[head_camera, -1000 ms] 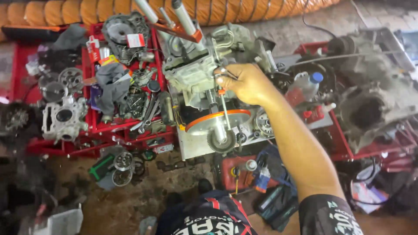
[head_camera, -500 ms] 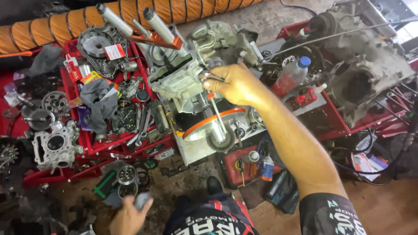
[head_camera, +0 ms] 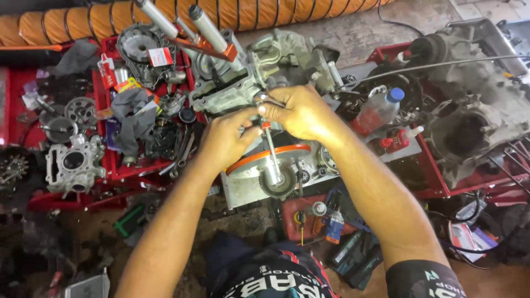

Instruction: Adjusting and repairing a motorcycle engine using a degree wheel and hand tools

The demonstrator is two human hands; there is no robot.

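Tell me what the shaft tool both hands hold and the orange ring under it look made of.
Shaft tool: bright, polished metal, probably steel, judging by its silver glint. Orange ring: smooth, matte, likely plastic or rubber; can't tell which. Left hand and right hand grip the top.

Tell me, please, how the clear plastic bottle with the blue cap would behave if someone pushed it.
The plastic bottle leans among engine parts rather than standing upright, so it would probably slide or topple easily. Its round body suggests it may roll once flat. It looks thin-walled and light, likely denting under a firm squeeze; how full it is cannot be told.
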